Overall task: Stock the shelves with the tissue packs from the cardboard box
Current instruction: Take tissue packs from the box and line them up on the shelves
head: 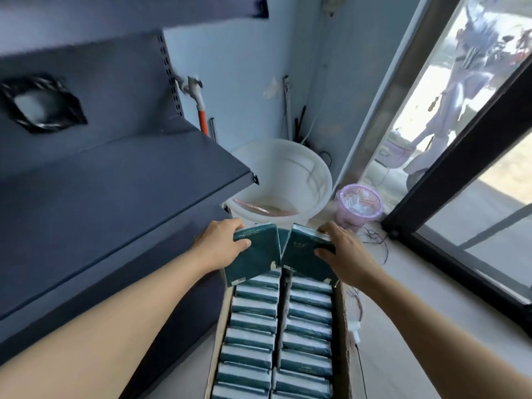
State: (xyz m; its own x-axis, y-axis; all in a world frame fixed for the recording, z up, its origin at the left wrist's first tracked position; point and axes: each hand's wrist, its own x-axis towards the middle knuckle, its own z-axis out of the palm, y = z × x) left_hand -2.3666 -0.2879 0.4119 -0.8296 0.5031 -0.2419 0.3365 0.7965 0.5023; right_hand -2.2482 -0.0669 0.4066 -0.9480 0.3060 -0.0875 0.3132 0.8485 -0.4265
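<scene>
An open cardboard box [343, 326] stands on the floor in front of me, filled with two rows of several dark green tissue packs [253, 321]. My left hand [221, 240] grips one green pack [256, 257] by its far left corner, lifted and tilted above the box's far end. My right hand [342, 249] grips a second green pack [305, 254] by its far right corner, also raised and tilted. The two packs nearly touch in the middle. A dark grey shelf [115, 197] stretches along the left, its board bare.
A white bucket [319, 180] stands just beyond the box. A small lilac basket [359, 208] sits to its right by the dark-framed glass door [460, 168]. Thin cords [377, 243] lie on the pale floor right of the box. An upper shelf [144, 10] hangs overhead.
</scene>
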